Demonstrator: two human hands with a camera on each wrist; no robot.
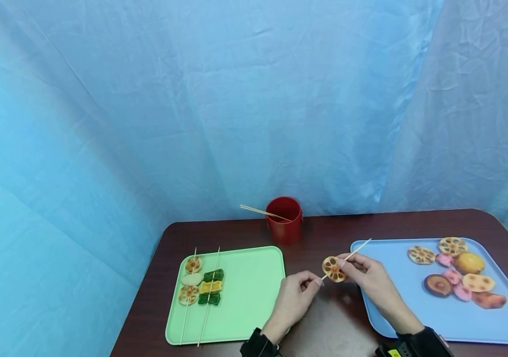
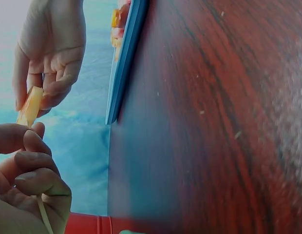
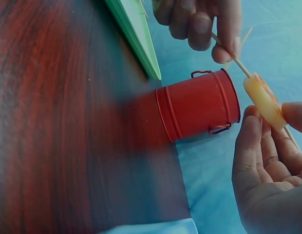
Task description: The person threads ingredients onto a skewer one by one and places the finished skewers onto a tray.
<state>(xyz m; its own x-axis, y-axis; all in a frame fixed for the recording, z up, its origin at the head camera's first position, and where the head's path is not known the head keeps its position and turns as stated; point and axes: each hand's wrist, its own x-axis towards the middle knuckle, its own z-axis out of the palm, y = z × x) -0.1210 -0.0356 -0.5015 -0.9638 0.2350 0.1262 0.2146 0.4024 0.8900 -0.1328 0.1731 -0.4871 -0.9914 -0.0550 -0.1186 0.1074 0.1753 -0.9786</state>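
Over the gap between the two trays, my left hand (image 1: pixel 295 299) pinches a thin wooden skewer (image 1: pixel 362 246) between thumb and fingertips. A round lotus root slice (image 1: pixel 332 268), pale with browned holes, sits on that skewer. My right hand (image 1: pixel 373 283) grips the slice by its edge, thumb on one face and fingers on the other. In the right wrist view the skewer (image 3: pixel 242 67) runs from the left fingertips into the slice (image 3: pixel 264 102) and comes out past its far side. The left wrist view shows the slice (image 2: pixel 30 106) edge-on between both hands.
On the left, a green tray (image 1: pixel 254 297) bears two loaded skewers. A blue tray (image 1: pixel 392 297) on the right holds lotus slices (image 1: pixel 421 255), a mushroom (image 1: pixel 438 285), pink pieces and other food pieces. Behind stands a red bucket (image 1: pixel 285 230) with bare skewers (image 1: pixel 258 210) leaning out.
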